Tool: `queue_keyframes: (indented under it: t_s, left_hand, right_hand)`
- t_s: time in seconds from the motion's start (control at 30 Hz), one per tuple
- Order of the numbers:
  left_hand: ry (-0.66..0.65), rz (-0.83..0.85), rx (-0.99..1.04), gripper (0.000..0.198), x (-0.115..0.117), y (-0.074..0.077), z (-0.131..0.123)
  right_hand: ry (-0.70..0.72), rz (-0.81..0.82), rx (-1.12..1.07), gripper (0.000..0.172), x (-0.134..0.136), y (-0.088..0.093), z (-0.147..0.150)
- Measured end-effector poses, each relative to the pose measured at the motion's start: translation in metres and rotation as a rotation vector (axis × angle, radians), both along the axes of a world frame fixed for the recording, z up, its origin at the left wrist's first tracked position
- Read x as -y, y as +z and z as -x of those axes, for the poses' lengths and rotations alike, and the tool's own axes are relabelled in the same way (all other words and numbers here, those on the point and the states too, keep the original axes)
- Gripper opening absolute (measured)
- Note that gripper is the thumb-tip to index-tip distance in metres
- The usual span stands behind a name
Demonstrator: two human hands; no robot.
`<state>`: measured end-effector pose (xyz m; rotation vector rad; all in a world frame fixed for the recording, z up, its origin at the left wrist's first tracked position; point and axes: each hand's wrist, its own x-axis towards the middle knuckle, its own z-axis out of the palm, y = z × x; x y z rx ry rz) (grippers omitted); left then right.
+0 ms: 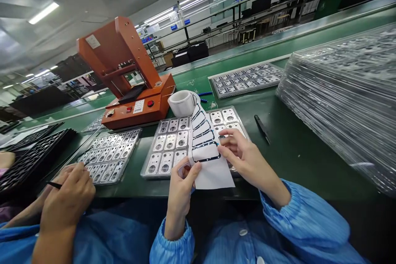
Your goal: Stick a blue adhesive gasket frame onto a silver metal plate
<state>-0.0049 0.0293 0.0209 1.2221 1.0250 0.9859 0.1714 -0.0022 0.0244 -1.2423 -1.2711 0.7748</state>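
Note:
A white strip of backing paper (213,175) carries a row of black frame-shaped adhesive stickers (204,145) and runs up to a white roll (182,103). My left hand (182,179) pinches the strip's left edge between thumb and fingers. At the right edge my right hand (243,152) has its fingertips closed on the strip beside the nearest stickers; whether a sticker corner is lifted there I cannot tell. Beneath the strip lies a clear plastic tray (148,169) of silver metal plates (170,141), partly covered by the paper and my hands.
Black tweezers (262,129) lie to the right, near a tall stack of clear trays (337,103). An orange press (136,78) stands behind. Another filled tray (247,79) is at the back. On the left, a co-worker's hands (69,189) hold a dark tool over a tray (113,152).

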Motion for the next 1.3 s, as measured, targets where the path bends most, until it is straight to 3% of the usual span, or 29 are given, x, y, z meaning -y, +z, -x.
queue_keyframes:
  t_s: [0.1, 0.27, 0.47, 0.53, 0.67, 0.77, 1.07, 1.3]
  left_hand:
    - [-0.027, 0.012, -0.023, 0.032, 0.0, 0.003, -0.001]
    - [-0.078, 0.038, -0.055, 0.036, -0.012, 0.018, -0.004]
    - [0.132, -0.149, -0.063, 0.057, -0.041, 0.028, -0.009]
    - [0.129, -0.207, -0.049, 0.064, -0.045, 0.026, -0.011]
    - [0.042, -0.295, -0.105, 0.034, -0.047, 0.019, -0.014]
    - [0.09, -0.373, -0.122, 0.018, -0.048, 0.015, -0.015]
    - [0.143, -0.406, -0.076, 0.014, -0.049, 0.016, -0.018]
    - [0.106, -0.391, -0.037, 0.022, -0.052, 0.01, -0.012]
  right_hand:
    - [0.027, -0.01, -0.022, 0.027, -0.009, 0.001, 0.006]
    - [-0.074, -0.066, -0.042, 0.021, -0.02, 0.008, 0.011]
    - [-0.167, -0.082, -0.05, 0.018, -0.034, 0.016, 0.012]
    - [-0.202, -0.097, -0.032, 0.017, -0.035, 0.015, 0.012]
    - [-0.264, -0.154, 0.01, 0.014, -0.031, 0.011, 0.013]
    - [-0.288, -0.199, 0.029, 0.009, -0.029, 0.006, 0.014]
    - [-0.322, -0.321, 0.106, 0.009, -0.025, 0.007, 0.016]
    - [-0.417, -0.462, 0.313, 0.012, -0.021, 0.007, 0.016]
